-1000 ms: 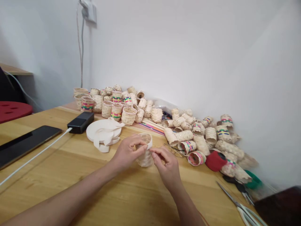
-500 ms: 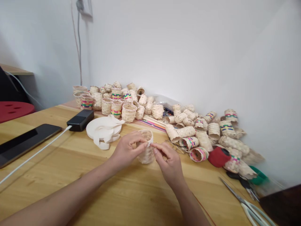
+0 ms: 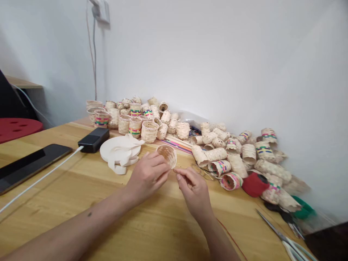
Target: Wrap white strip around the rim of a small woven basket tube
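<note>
A small woven basket [image 3: 170, 155] is tilted in my left hand [image 3: 149, 172], its round opening turned up toward me. The left fingers are closed over its near rim and hide much of its side. Close beside that rim, my right hand [image 3: 193, 188] pinches thumb and forefinger together; what lies between the tips is too small to make out. A thin red thread [image 3: 231, 235] runs along the table by my right forearm. To the left of the basket lies a flat roll of white ribbon [image 3: 111, 146] with loose loops on top.
Several woven baskets [image 3: 149, 131] stand along the wall, with more piled [image 3: 236, 163] at right. A red thread spool [image 3: 255, 184], scissors [image 3: 282, 235] and green tape roll [image 3: 303, 208] lie right. A phone [image 3: 32, 165] and black power bank [image 3: 94, 139] with white cable are left.
The basket has gone from upright to tilted, its opening now facing me. My left hand has rolled over, knuckles up, onto its near side. My right hand stays close to the rim.
</note>
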`<action>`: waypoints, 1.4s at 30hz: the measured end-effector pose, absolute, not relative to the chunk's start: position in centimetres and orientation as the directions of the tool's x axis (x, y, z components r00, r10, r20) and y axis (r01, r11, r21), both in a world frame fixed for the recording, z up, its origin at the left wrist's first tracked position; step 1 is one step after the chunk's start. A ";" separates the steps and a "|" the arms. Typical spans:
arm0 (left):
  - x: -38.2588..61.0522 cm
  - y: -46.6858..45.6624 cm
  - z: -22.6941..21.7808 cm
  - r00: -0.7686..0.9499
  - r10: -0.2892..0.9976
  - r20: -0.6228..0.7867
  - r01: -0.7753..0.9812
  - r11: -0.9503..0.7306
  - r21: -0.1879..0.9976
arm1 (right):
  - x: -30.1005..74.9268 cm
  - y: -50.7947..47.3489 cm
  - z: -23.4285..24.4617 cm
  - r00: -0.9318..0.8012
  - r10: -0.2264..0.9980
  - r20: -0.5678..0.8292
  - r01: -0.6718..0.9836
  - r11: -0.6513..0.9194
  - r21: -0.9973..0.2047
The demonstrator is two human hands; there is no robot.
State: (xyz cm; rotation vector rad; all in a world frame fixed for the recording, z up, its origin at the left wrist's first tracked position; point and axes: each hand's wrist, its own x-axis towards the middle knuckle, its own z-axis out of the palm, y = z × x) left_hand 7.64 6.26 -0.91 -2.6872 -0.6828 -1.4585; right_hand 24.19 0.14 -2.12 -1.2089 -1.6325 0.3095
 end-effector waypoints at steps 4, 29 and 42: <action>7.6 5.9 -0.8 0.492 0.295 0.819 0.418 -0.906 0.075 | 24.1 0.3 -2.6 0.067 0.860 0.506 0.473 0.419 -0.775; 8.4 5.9 -2.0 0.577 0.236 0.782 0.465 -0.882 -0.077 | 24.1 0.8 -2.7 0.183 0.901 0.394 0.360 0.312 -0.879; 8.7 6.2 -2.9 0.702 0.186 0.687 0.376 -0.917 -0.136 | 26.0 0.4 -1.9 -0.050 0.845 0.532 0.801 0.352 -0.485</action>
